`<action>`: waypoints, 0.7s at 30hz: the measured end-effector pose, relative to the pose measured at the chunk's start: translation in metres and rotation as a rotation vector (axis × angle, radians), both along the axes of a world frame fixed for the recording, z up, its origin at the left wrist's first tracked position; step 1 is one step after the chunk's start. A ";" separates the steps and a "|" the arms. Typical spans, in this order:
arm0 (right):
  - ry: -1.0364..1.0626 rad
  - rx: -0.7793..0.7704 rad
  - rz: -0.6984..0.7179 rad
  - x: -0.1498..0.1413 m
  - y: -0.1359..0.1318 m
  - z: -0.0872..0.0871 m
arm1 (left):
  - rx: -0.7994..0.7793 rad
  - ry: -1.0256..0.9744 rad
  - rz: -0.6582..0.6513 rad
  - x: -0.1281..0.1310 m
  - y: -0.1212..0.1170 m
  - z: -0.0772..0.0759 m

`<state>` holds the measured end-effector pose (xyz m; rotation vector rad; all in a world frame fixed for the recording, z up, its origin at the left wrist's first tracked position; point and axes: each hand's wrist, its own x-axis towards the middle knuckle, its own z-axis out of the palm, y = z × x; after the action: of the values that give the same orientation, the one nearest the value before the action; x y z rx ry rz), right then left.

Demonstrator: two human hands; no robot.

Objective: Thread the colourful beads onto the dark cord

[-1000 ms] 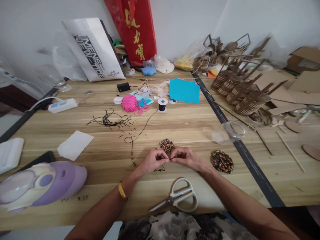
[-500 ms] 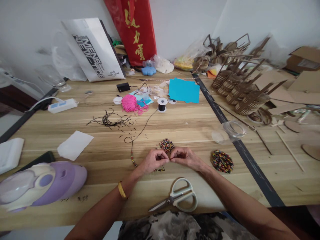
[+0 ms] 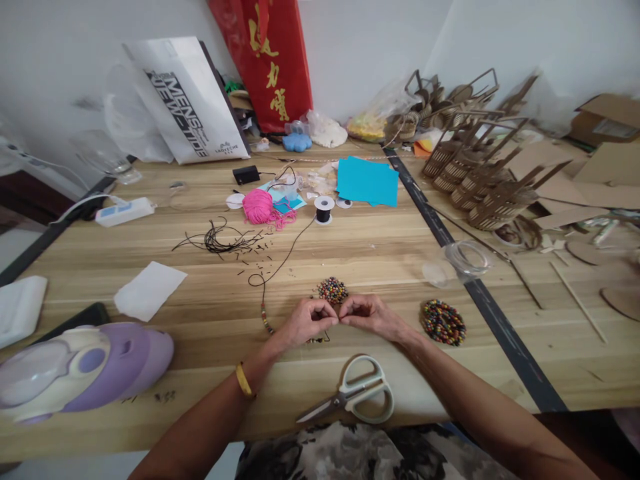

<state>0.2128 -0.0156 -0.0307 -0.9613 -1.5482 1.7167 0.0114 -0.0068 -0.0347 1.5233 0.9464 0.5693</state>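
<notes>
Nearer the wearer than the spool (image 3: 324, 215), the beaded cord (image 3: 265, 313) slants lengthwise toward the left hand (image 3: 307, 320), which, like the right hand (image 3: 371, 317), pinches thumb to finger, contents too small to tell; left-behind the spool, a white bag (image 3: 187, 90) reads "MENS NEW-TIDE".

Left hand (image 3: 309, 321): thumb and forefinger pinched
Right hand (image 3: 369, 316): pinched, fingertips meeting left's
Forearms: angled inward

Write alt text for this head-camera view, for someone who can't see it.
Two bare hands, left and right, meet fingertip to fingertip beside loose colourful beads, with scissors nearer the wearer and a spool of black cord beyond.
</notes>
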 end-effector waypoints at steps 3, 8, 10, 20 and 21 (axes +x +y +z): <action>0.006 0.014 0.003 0.000 0.000 -0.002 | 0.009 -0.002 -0.004 0.000 0.000 -0.001; 0.005 0.017 0.004 0.001 0.000 -0.004 | 0.002 -0.010 -0.014 0.000 0.001 -0.001; 0.004 0.009 0.000 0.000 -0.001 -0.003 | -0.005 -0.016 -0.016 0.000 0.001 -0.001; 0.003 -0.010 -0.002 0.001 -0.001 -0.003 | 0.008 0.005 -0.035 -0.003 0.002 0.004; 0.004 -0.010 -0.003 0.001 -0.001 -0.003 | 0.022 0.009 -0.038 -0.003 0.003 0.003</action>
<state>0.2137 -0.0162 -0.0339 -0.9637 -1.5364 1.7246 0.0085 -0.0040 -0.0320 1.5610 0.9185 0.5479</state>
